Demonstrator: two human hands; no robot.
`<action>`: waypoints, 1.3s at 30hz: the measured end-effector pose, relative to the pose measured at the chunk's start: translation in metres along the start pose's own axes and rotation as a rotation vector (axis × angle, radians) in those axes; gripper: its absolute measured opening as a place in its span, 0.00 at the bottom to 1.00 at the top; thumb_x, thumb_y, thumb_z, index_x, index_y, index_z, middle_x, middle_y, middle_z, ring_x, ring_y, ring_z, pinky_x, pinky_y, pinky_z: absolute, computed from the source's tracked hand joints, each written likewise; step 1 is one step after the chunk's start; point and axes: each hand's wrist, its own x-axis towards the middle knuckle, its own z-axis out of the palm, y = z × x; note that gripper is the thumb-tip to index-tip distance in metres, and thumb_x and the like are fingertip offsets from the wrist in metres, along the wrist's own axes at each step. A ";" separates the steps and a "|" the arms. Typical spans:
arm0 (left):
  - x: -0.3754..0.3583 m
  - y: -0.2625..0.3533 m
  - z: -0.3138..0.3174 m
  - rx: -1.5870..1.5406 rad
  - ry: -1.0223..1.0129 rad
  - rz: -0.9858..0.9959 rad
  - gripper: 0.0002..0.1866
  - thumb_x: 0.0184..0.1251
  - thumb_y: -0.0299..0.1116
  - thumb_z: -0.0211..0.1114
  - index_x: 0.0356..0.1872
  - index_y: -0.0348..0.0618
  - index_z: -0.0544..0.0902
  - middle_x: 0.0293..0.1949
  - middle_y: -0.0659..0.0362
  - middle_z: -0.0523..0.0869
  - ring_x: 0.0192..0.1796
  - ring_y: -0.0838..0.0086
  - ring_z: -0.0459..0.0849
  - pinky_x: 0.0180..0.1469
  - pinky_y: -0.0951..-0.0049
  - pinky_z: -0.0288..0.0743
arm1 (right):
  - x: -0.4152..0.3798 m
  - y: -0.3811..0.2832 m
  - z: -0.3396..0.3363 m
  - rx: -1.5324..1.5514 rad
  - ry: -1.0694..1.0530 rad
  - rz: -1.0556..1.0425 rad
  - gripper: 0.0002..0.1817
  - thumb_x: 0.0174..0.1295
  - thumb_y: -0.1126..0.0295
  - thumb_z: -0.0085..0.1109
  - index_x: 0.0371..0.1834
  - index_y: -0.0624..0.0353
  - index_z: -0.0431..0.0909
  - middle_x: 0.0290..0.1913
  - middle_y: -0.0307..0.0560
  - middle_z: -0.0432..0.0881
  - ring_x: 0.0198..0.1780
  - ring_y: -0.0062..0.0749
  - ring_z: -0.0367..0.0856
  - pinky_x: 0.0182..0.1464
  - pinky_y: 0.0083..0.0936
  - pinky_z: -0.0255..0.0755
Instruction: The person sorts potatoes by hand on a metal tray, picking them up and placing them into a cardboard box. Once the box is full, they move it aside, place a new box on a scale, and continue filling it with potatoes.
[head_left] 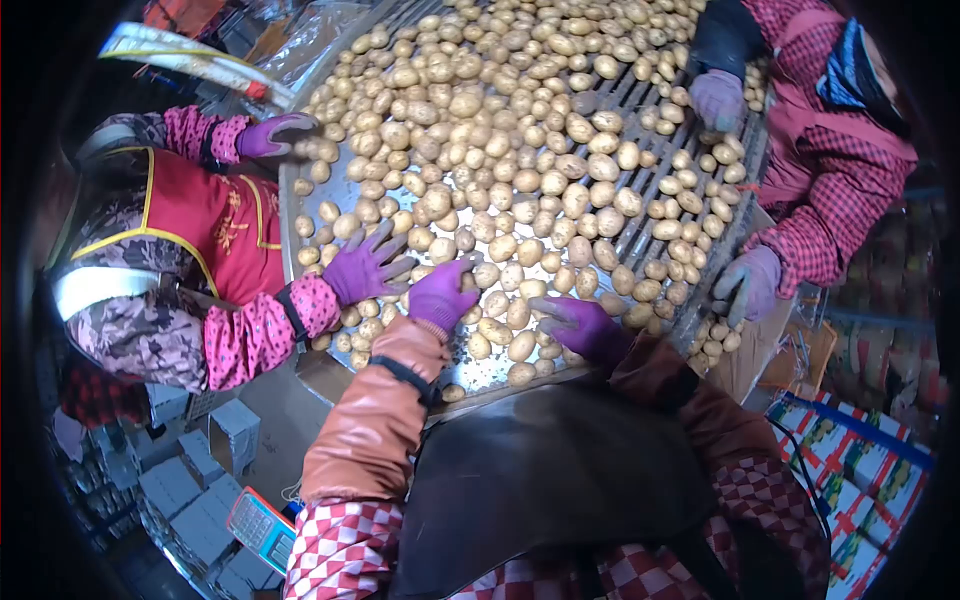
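Note:
Many pale yellow potatoes [522, 346] lie on a metal sorting table [490, 375]. My left hand [440, 297], in a purple glove, is curled among the potatoes near the table's front edge. Its fingers bend down out of sight, so what they hold, if anything, is hidden. To its right, my right hand [580, 325], gloved in purple with grey-coated fingers, reaches left over the potatoes. Those fingers are stretched out and touch potatoes near the tips, with none seen in the grasp.
At left, a co-worker in a red apron [235, 235] has a spread gloved hand [368, 265] close to my left hand. Another co-worker's gloved hands [718, 100] work at right, beside dark slats [640, 190]. Printed boxes [850, 460] and grey boxes [200, 500] stand below.

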 end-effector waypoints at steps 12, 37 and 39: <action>0.068 0.092 0.003 -0.107 0.102 0.312 0.29 0.59 0.48 0.69 0.60 0.47 0.80 0.61 0.46 0.78 0.66 0.46 0.72 0.66 0.48 0.65 | -0.025 -0.029 -0.032 1.101 0.193 0.487 0.21 0.73 0.58 0.50 0.62 0.60 0.73 0.59 0.47 0.78 0.53 0.36 0.81 0.51 0.31 0.81; -0.047 0.097 0.044 0.222 -0.066 0.289 0.53 0.45 0.53 0.78 0.73 0.47 0.63 0.74 0.40 0.60 0.74 0.33 0.55 0.73 0.39 0.51 | -0.079 -0.005 -0.168 -0.222 0.427 0.414 0.24 0.62 0.58 0.65 0.61 0.54 0.78 0.53 0.56 0.84 0.56 0.43 0.82 0.61 0.34 0.74; -0.051 0.074 0.051 0.206 -0.051 0.353 0.53 0.45 0.52 0.78 0.73 0.47 0.63 0.74 0.39 0.59 0.73 0.32 0.57 0.72 0.39 0.54 | -0.059 0.010 -0.164 -0.490 0.402 0.260 0.24 0.63 0.58 0.64 0.61 0.53 0.79 0.53 0.56 0.84 0.56 0.45 0.82 0.61 0.35 0.74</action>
